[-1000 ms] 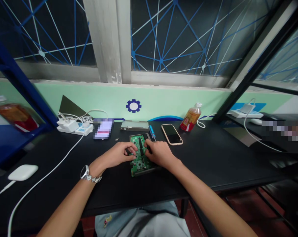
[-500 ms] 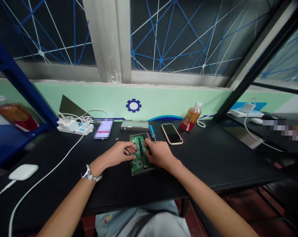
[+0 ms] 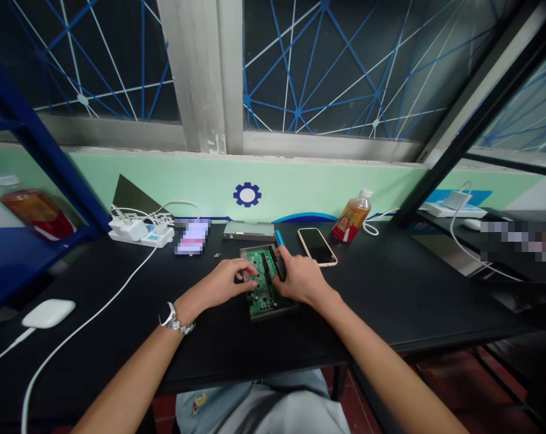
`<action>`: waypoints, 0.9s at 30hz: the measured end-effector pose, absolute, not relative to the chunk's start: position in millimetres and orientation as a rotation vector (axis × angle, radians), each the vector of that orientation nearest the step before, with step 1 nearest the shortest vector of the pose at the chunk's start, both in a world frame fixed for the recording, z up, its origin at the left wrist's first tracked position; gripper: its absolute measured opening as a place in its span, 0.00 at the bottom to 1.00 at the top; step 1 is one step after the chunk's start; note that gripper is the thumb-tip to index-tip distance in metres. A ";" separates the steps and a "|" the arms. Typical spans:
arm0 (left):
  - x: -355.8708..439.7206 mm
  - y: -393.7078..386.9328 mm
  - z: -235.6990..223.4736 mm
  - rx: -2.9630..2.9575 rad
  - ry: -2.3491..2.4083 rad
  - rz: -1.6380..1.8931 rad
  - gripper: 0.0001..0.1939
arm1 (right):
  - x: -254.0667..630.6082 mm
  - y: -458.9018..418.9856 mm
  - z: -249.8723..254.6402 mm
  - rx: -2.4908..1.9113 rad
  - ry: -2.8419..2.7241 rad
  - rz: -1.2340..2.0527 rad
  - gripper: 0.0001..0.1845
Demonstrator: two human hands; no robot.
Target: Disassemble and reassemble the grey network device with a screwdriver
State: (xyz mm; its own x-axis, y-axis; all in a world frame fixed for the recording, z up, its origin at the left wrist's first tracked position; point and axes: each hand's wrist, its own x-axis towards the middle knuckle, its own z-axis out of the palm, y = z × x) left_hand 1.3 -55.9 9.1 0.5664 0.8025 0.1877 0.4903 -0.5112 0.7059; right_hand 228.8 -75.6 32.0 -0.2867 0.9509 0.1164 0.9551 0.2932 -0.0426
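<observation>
Circuit board [image 3: 264,288]: lying on black counter [image 3: 390,289]; curling left hand [image 3: 231,278] over its left edge, thumb and fingers apart; bending right hand [image 3: 304,278] over its right edge beside blue screwdriver [image 3: 279,237], grip impossible to tell.

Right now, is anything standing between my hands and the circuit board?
Nothing visible is: your left hand and right hand are at opposite sides of the circuit board. The blue handle lies beyond the board.

The black table [image 3: 399,289] bears a circuit board [image 3: 264,295], phone [image 3: 317,246] and bottle [image 3: 351,218].
</observation>
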 end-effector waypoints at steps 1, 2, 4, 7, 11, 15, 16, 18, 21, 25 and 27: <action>-1.9 -53.8 10.0 2.219 1.055 0.708 0.11 | 230.3 -75.1 32.3 -1.819 -2.445 -0.042 0.29; -6.6 -50.8 10.3 2.242 1.094 0.749 0.11 | 231.5 -74.4 32.3 -1.829 -2.465 -0.025 0.31; -19.8 -42.0 8.5 2.298 1.223 0.840 0.11 | 232.8 -73.1 31.6 -1.822 -2.491 0.006 0.31; -42.3 -26.8 0.0 2.334 1.454 0.898 0.10 | 232.6 -71.9 29.8 -1.806 -2.491 0.009 0.31; -57.4 -17.5 -9.5 2.407 1.621 0.812 0.08 | 231.8 -72.6 28.0 -1.800 -2.471 -0.020 0.30; -53.7 -21.3 -7.8 2.448 1.757 0.766 0.09 | 231.1 -73.6 27.1 -1.797 -2.460 -0.022 0.28; -52.1 -22.4 -6.7 2.458 1.787 0.761 0.09 | 231.1 -73.5 27.3 -1.796 -2.453 -0.011 0.28; -49.6 -23.1 -5.4 2.482 1.830 0.748 0.08 | 232.0 -72.1 28.1 -1.801 -2.421 0.030 0.27; -47.6 -20.9 -6.5 2.520 1.847 0.739 0.07 | 237.8 -66.1 29.7 -1.851 -2.309 0.082 0.24; -47.3 -14.8 -11.0 2.539 1.838 0.743 0.07 | 253.7 -53.2 29.1 -1.992 -2.127 0.119 0.17; -47.4 -12.4 -11.6 2.553 1.817 0.729 0.07 | 261.0 -47.6 26.8 -2.038 -2.093 0.176 0.16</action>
State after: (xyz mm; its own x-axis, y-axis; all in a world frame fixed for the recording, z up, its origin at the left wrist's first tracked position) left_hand -47.4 -12.4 -11.6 0.2604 0.8779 0.4018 0.9122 -0.3601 0.1955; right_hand 261.0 -47.6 26.8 -0.0186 0.9974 0.0698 0.9718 0.0344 -0.2335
